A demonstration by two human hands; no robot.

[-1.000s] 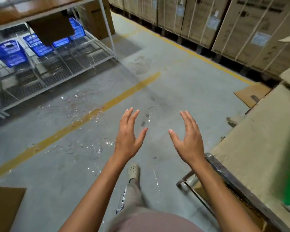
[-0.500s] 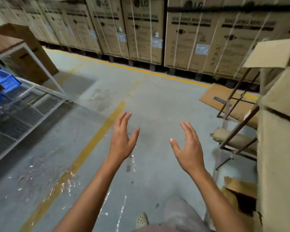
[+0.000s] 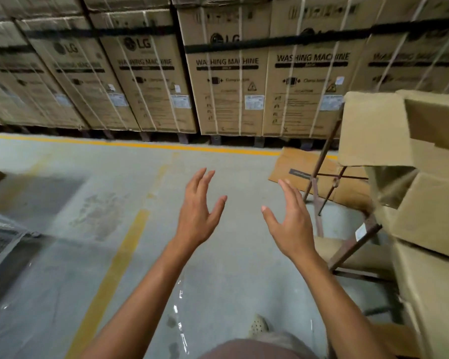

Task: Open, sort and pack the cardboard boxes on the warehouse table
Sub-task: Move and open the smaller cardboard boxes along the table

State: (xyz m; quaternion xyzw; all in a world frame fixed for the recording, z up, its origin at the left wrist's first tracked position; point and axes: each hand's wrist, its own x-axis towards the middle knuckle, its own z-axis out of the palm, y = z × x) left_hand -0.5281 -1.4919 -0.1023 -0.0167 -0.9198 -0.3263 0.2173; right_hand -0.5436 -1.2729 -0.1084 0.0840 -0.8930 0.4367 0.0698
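My left hand [image 3: 197, 211] and my right hand [image 3: 290, 224] are raised in front of me over the grey floor, palms facing each other, fingers straight and spread, holding nothing. Brown cardboard boxes [image 3: 430, 208] are stacked at the right edge, one with a flap [image 3: 373, 128] hanging open toward me. They sit on a rusty metal table frame [image 3: 353, 244]. My right hand is a short way left of that stack and touches nothing.
A wall of strapped washing-machine cartons [image 3: 228, 73] runs along the far side behind a yellow floor line [image 3: 166, 146]. A flattened cardboard sheet [image 3: 303, 172] lies on the floor by the table legs. A wire rack [image 3: 3, 244] shows at the left edge. Open floor lies ahead.
The view has swung right and up, from the rack with blue baskets to the carton wall and the box stack. Both hands stay raised, open and empty.
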